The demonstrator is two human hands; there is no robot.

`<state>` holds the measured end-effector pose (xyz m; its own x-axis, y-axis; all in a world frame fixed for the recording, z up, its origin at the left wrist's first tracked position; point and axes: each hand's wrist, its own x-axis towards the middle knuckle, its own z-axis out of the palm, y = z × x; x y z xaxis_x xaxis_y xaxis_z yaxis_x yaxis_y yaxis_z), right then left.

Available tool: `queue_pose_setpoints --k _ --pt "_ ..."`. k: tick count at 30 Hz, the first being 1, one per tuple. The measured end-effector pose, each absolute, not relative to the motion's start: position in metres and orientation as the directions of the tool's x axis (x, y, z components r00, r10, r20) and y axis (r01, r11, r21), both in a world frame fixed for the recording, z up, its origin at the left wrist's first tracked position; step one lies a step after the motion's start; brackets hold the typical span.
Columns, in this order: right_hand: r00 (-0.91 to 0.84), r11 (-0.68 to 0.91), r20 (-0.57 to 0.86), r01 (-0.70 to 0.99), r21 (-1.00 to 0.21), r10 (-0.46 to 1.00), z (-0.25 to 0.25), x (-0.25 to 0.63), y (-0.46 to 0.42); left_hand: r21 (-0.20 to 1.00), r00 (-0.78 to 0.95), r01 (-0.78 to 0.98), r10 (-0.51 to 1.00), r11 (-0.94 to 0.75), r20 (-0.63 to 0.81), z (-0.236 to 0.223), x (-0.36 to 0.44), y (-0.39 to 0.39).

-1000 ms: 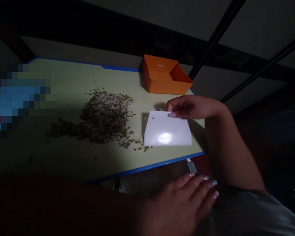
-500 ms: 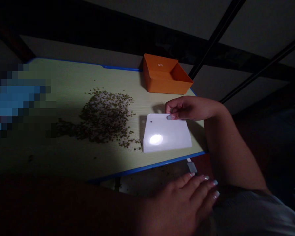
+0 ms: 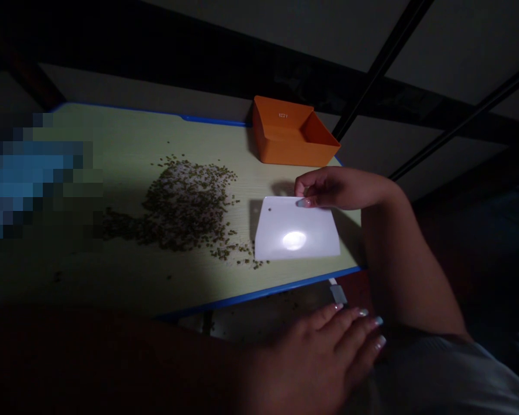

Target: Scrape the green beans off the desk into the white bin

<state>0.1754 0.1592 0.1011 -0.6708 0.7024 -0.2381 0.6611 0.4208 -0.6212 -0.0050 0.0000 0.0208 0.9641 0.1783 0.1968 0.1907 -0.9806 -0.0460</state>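
Note:
My right hand point(image 3: 324, 187) pinches the upper edge of a white, trapezoid dough scraper point(image 3: 300, 222) between thumb and fingers. The scraper has a small hole near its upper left corner, and a bright glare spot lies on its face. A few loose green beans point(image 3: 259, 264) show by its lower left corner. To its left a heap of small green beans mixed with white grains point(image 3: 185, 202) is spread on the table point(image 3: 112, 132). My left hand point(image 3: 320, 357) lies flat in the foreground, fingers stretched out to the right, with nothing in it.
An orange open bin point(image 3: 294, 153) stands at the table's far right edge. A blue rim point(image 3: 259, 294) borders the pale table. Below it is a light surface point(image 3: 259, 317) with scattered specks. At the left, a blue patch point(image 3: 30, 178) is pixelated.
The scraper has shifted slightly up and to the right with my right hand, and its tilt has changed. More beans show by its lower left corner. My left hand has stayed put.

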Motion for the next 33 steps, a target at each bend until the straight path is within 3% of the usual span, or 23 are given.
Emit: queue_pose_setpoints --k 16,23,33 --pt "-0.735 0.396 -0.251 0.583 -0.710 0.630 0.098 0.171 0.158 -0.040 0.962 0.195 0.183 -0.980 0.202 0.020 -0.004 -0.001" --pt "-0.676 0.373 -0.257 0.638 -0.674 0.691 0.104 0.185 0.159 -0.039 0.951 0.209 0.193 -0.977 0.241 0.015 -0.004 -0.002" --pt "-0.716 0.363 -0.313 0.620 -0.696 0.624 0.103 0.173 0.156 -0.026 0.948 0.211 0.198 -0.977 0.249 0.015 -0.004 -0.002"
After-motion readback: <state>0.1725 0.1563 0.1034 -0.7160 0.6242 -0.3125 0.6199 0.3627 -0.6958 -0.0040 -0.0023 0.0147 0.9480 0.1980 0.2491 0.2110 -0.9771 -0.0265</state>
